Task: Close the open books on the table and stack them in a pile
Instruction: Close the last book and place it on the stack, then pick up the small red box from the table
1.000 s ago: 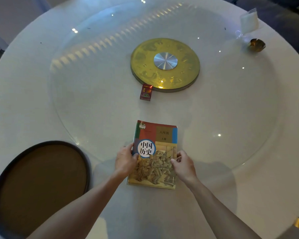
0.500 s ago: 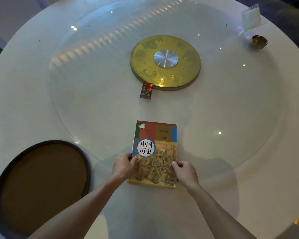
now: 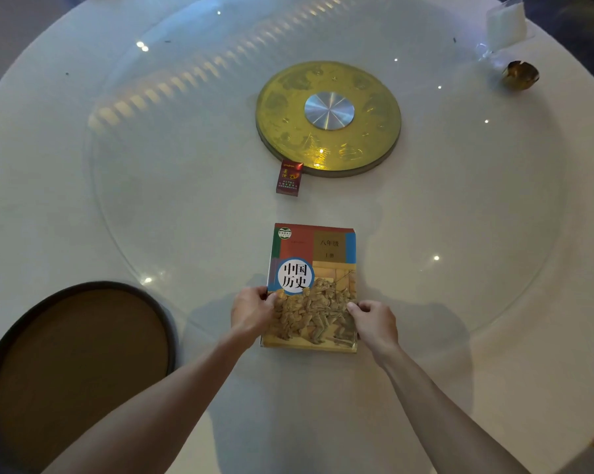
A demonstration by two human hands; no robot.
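Observation:
A closed book pile [image 3: 314, 268] lies flat on the white round table [image 3: 460, 354], near its front edge. The top cover is red, blue and tan with a white circle of Chinese characters. My left hand [image 3: 251, 314] grips the pile's left edge, thumb on the cover. On the opposite side, my right hand [image 3: 374, 325] pinches the right edge near the lower corner. How many books lie under the top one is hidden.
A gold disc with a silver hub [image 3: 328, 118] sits at the centre of the glass turntable [image 3: 152, 200]. A small red packet [image 3: 289, 178] lies by it. A dark-rimmed brown round seat [image 3: 76, 364] is at the lower left. A small gold bowl [image 3: 520, 75] and a clear glass item [image 3: 504, 25] stand far right.
Both hands have slid down along the book's side edges towards me. The book itself has hardly shifted.

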